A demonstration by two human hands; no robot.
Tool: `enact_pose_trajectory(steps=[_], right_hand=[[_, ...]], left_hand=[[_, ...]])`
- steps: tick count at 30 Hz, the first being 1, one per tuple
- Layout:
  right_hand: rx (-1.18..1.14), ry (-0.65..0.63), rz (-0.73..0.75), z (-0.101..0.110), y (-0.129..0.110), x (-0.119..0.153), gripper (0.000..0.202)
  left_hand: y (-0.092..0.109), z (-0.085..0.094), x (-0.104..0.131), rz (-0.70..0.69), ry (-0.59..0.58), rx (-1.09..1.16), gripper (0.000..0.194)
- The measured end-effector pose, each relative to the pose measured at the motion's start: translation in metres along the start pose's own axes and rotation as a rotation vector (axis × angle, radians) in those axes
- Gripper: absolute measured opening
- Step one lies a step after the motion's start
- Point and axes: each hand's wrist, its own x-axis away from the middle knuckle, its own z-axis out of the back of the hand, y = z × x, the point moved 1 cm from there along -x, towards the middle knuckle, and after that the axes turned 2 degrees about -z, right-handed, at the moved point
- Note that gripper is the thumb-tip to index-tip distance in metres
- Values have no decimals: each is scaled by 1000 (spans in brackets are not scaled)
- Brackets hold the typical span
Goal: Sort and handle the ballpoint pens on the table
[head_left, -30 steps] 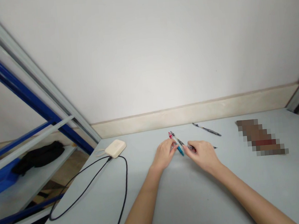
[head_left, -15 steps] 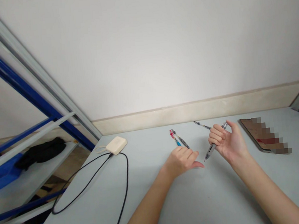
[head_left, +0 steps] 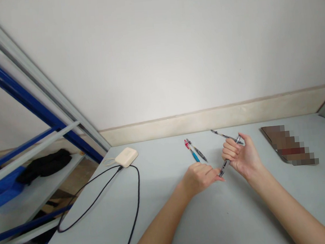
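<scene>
A grey pen (head_left: 225, 166) slants through my right hand (head_left: 241, 155), whose fingers are wrapped round it, thumb up at its top end. The pen's tip is pinched between the thumb and fingers of my left hand (head_left: 203, 177). Beyond my left hand, a red and blue pen (head_left: 192, 151) and a dark grey pen (head_left: 198, 151) lie side by side on the grey table (head_left: 161, 175). Another dark pen (head_left: 222, 134) lies behind my right hand, which partly overlaps it.
A cream power bank (head_left: 126, 157) with a black cable (head_left: 138, 200) lies on the left. A phone-like dark object (head_left: 278, 142), partly pixelated, lies on the right. Blue and white rails and a shelf with black cloth (head_left: 45, 166) stand at far left.
My right hand has moved left and the pen's tip has come between my left thumb and fingers. My left fingers have closed on it. More of the pens on the table shows.
</scene>
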Motion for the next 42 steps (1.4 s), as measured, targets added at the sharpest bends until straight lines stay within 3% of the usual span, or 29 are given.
enact_pose_trajectory(steps=[5,9,15,21,26,31,36,39,42], right_hand=[[28,4,48,6,-3,-1,43],[19,40,42,13,-7,-3,46],[19,91,74,17,-19,-3,47],[164,83,310,9,-15,-5,48],[630,224,400,27,14,-26,46],[1145,337,449,57,33,-43,25],[1831,344,629,80,34,-48,47],[2105,482,655,82,24,-45,54],[2210,594,719,66,15,-37,48]], left_hand=[[-1,-2,1,-17,35,-25,35],[-6,-1,2,-18,91,-49,46],[-25,2,11,103,65,-87,45],[-34,-2,15,182,64,-107,47],[-32,-3,14,177,20,-113,48],[-34,-3,15,193,-28,-114,48],[-36,-4,15,240,-95,-106,43],[-35,-5,14,259,-154,-95,41],[-34,-4,12,281,-197,-88,40]])
